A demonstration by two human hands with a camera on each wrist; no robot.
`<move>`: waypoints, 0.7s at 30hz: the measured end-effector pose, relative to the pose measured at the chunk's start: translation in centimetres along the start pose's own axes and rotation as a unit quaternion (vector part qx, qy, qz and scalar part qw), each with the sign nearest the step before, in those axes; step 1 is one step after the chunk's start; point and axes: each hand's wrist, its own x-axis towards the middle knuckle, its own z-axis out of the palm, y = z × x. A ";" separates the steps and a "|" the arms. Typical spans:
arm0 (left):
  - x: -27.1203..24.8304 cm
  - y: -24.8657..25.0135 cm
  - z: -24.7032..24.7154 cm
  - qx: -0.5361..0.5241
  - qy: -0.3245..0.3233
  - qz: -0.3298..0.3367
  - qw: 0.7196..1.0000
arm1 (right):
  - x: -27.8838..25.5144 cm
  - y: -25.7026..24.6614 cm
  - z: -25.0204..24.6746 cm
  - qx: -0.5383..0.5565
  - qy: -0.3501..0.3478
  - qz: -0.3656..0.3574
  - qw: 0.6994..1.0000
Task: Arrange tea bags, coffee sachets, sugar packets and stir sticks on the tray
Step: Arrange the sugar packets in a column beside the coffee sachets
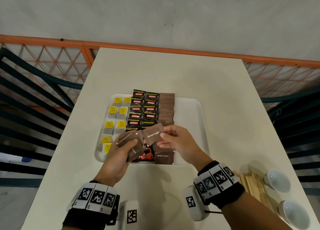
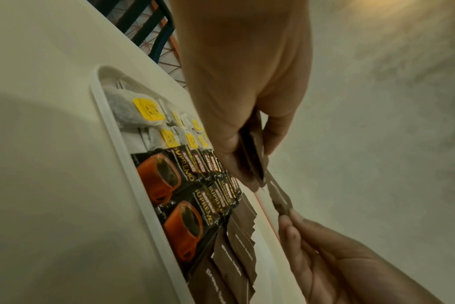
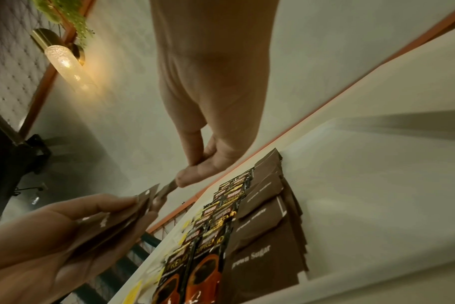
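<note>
From my head, I am looking down at a white tray [image 1: 188,108] with round corners, sitting on a smooth white table [image 1: 164,70]. My left hand [image 1: 119,153] is holding a small stack of brown sugar packets [image 1: 127,140]; I cannot count them. My right hand [image 1: 178,141] is pinching one flat brown packet [image 1: 153,134] that says "Brown Sugar". On the tray, tea bags [image 1: 114,120] with square yellow tags are lying in two columns; I am counting about nine tags. Shiny black coffee sachets [image 1: 143,108] are lying in two columns beside them. One column of brown packets [image 1: 166,108] is overlapping next to those. Pale wooden stir sticks [image 1: 251,183] are lying on the table by my right wrist, beside two round white cups [image 1: 277,180].

From my left wrist, my left hand [image 2: 247,82] is squeezing the thin stack [image 2: 255,152] edge-on. My right fingers [image 2: 294,230] are pinching the single packet [image 2: 278,195]. The soft grey tea bags [image 2: 127,111] are lying at the tray's [image 2: 109,123] corner.

From my right wrist, my right hand [image 3: 208,144] is pinching the packet's [image 3: 166,190] tip. My left hand [image 3: 52,236] is gripping the fanned stack [image 3: 122,218]. The sachets [image 3: 216,220] are showing orange cups.
</note>
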 end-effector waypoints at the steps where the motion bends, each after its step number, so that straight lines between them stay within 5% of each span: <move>1: 0.0 0.1 -0.1 0.006 -0.004 0.005 1.000 | 0.2 0.0 -0.2 0.015 0.018 0.008 1.000; 8: 0.3 0.3 -1.6 0.012 -0.002 -0.011 1.000 | 3.0 0.2 -2.7 -0.025 0.204 0.050 0.977; 21: 0.6 -0.6 -1.9 -0.002 0.030 -0.018 0.999 | 5.9 1.9 -2.2 -0.162 0.227 0.041 0.959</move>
